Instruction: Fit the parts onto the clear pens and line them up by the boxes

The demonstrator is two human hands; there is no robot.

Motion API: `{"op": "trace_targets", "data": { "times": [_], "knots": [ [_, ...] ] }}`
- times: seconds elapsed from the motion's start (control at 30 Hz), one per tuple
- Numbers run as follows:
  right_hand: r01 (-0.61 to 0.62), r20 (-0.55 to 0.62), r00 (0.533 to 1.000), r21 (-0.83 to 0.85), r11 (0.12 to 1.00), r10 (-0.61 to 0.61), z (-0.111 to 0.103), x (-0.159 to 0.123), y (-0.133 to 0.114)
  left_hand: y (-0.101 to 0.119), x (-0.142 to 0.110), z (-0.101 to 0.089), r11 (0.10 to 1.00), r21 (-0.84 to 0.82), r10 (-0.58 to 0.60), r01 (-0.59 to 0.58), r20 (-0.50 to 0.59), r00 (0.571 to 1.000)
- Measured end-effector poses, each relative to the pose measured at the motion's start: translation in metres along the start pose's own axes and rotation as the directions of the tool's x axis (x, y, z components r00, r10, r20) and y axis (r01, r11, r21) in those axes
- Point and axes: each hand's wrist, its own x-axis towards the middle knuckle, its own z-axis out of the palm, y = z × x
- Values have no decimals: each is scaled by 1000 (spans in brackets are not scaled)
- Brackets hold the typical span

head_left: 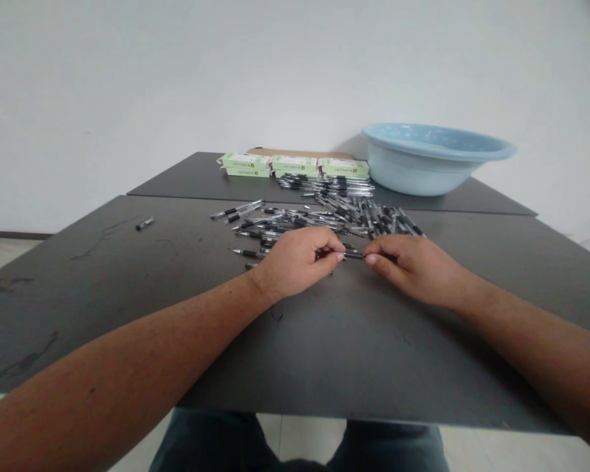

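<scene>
Between my two hands a black pen [354, 255] is held level, just above the dark tabletop. My left hand [302, 261] pinches its left end with thumb and forefinger. At the right end, the fingertips of my right hand [408, 265] close on the pen. Behind and beside the hands lies a loose heap of clear pens with black grips [344, 208], pointing various ways. A few pens [250, 253] stick out to the left of my left hand. Fingers cover both ends of the held pen.
Green-and-white boxes [295, 164] stand stacked in a row at the back, with a neater pile of pens [324, 185] before them. A light blue basin [423, 164] is at the back right. One short pen cap [144, 224] lies far left on the dark table [295, 354].
</scene>
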Motion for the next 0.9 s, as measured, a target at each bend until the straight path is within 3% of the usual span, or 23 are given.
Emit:
{"op": "trace_targets", "data": {
  "times": [0.7, 0.9],
  "knots": [
    [-48, 2, 999, 37, 998, 48, 2, 1, 0, -1, 0, 1, 1000, -1, 4, -4, 5, 1000],
    [-6, 25, 1000, 27, 1000, 6, 3, 0, 2, 0, 0, 0, 1000, 5, 16, -16, 8, 1000]
  ]
}}
